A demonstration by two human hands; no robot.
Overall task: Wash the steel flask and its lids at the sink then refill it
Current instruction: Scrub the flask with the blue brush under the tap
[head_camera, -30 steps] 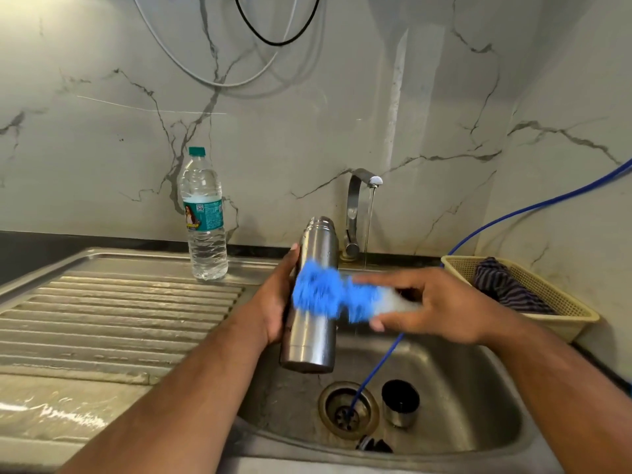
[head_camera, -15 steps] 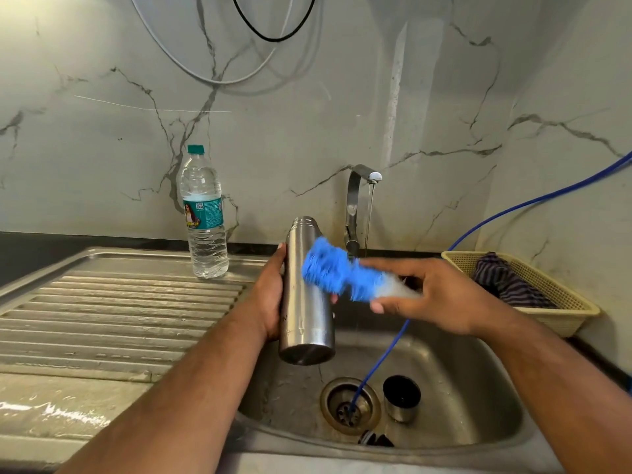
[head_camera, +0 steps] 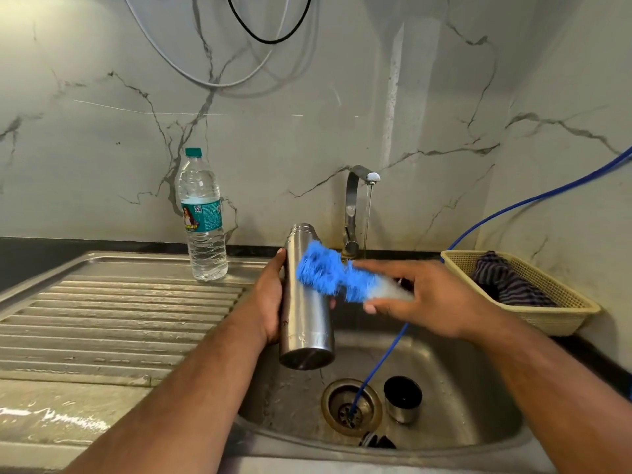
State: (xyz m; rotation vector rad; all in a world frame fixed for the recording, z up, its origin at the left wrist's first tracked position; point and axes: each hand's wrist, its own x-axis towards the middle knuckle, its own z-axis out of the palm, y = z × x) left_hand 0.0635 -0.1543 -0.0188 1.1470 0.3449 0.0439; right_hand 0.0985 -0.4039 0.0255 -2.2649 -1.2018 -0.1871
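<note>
The flask is held upright over the sink basin, with the left hand gripping its left side. The brush, held in the right hand, touches its right side. The tap stands behind. Below, a hose enters the drain. 1 lid sits just right of it and a second lid lies at the near edge. The drainboard lies left, with a bottle at its back. To the right, a basket holds a cloth.

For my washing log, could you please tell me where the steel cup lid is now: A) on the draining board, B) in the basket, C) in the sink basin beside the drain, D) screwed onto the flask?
C: the steel cup lid stands mouth-up on the sink basin floor, just right of the drain.
</note>
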